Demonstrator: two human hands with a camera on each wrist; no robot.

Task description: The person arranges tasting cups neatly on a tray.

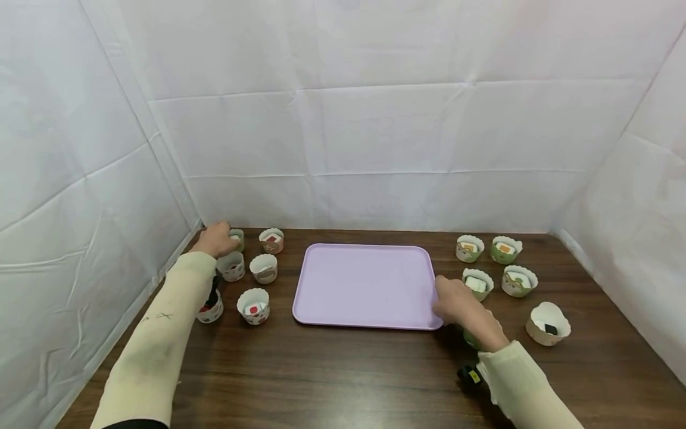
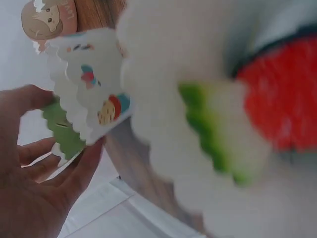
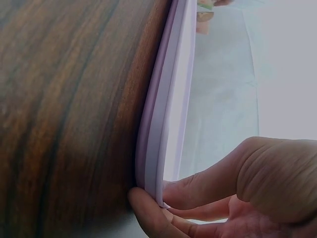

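My left hand (image 1: 214, 239) is at the back left corner of the table, gripping a small green paper baking cup (image 2: 67, 134) between thumb and fingers. A white patterned cup (image 2: 96, 84) stands right beside it. Close to the left wrist camera is another paper cup (image 2: 158, 64), with a red piece (image 2: 282, 94) and a green-edged white piece (image 2: 215, 129) inside. My right hand (image 1: 460, 304) pinches the front right corner of a lilac tray (image 1: 364, 286), thumb on the rim and a finger beneath. The tray lies on the table.
More paper cups with small pieces in them flank the tray: a patterned cup (image 1: 254, 307) and others at left, green cups (image 1: 505, 250) and a pale cup (image 1: 548, 325) at right. White sheeting (image 1: 375, 131) walls off the wooden table (image 1: 321, 375) at back and sides.
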